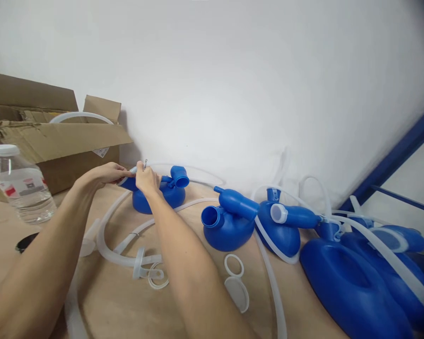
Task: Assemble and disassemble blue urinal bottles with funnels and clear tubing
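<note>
At the back left my hands work close together above a blue plastic bottle (159, 200) standing on the table. My left hand (109, 173) has its fingertips closed at a blue tubular piece (127, 183) with a pale rim. Between the hands shows a short whitish tube end (133, 170). Around it the fingers of my right hand (148, 179) are pinched, and a small wire hose clip (145, 163) sticks up by them. The exact joint is hidden by the fingers. A blue spout (180, 176) with an open mouth stands just right of my right hand.
More blue bottles (229, 233) with translucent hoses (272, 278) line the right side. White rings (233, 265), a disc cap (237, 293) and a strapped cap (139, 263) lie in front. A water bottle (21, 188) and cardboard box (67, 141) stand left; white wall behind.
</note>
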The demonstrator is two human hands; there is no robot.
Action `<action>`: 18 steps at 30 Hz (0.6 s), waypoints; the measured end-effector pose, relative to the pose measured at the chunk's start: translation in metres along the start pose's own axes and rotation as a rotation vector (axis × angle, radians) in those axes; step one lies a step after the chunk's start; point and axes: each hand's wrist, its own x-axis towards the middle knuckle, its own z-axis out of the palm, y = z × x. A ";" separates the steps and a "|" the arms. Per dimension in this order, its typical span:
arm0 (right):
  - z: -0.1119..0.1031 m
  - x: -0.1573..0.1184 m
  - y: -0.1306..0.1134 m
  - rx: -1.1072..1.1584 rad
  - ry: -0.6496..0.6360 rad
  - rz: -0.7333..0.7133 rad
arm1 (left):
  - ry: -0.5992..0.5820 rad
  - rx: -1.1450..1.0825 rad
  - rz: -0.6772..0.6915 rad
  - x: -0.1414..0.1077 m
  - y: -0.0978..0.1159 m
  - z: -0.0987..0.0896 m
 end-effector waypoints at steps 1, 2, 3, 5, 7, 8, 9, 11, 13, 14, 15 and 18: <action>0.000 0.001 0.000 -0.025 0.002 -0.010 | 0.000 0.004 -0.011 0.001 0.000 0.000; -0.001 0.003 0.001 -0.045 -0.001 -0.021 | 0.000 0.011 -0.021 0.001 0.000 0.000; -0.002 0.005 0.001 -0.063 -0.009 -0.032 | 0.001 0.019 -0.027 0.001 0.001 0.000; -0.003 0.007 0.004 -0.088 -0.022 -0.055 | 0.002 0.034 -0.030 0.001 0.002 0.000; -0.004 0.008 0.006 -0.105 -0.024 -0.075 | 0.003 0.047 -0.024 0.000 0.003 0.000; -0.004 0.009 0.006 -0.110 -0.023 -0.083 | 0.002 0.053 -0.019 0.000 0.003 0.000; -0.004 0.009 0.007 -0.113 -0.022 -0.090 | -0.001 0.059 -0.014 0.000 0.003 -0.001; -0.002 0.008 0.008 -0.111 -0.024 -0.096 | -0.010 0.069 -0.001 -0.002 0.003 -0.003; -0.001 0.009 0.008 -0.098 -0.028 -0.095 | -0.019 0.076 0.021 -0.004 0.003 -0.007; -0.001 0.009 0.009 -0.087 -0.029 -0.094 | -0.024 0.079 0.034 -0.006 0.004 -0.010; 0.000 0.010 0.009 -0.073 -0.030 -0.091 | -0.032 0.085 0.046 -0.010 0.006 -0.013; -0.002 0.010 0.009 -0.010 -0.043 -0.085 | -0.048 0.142 0.052 -0.024 0.018 -0.021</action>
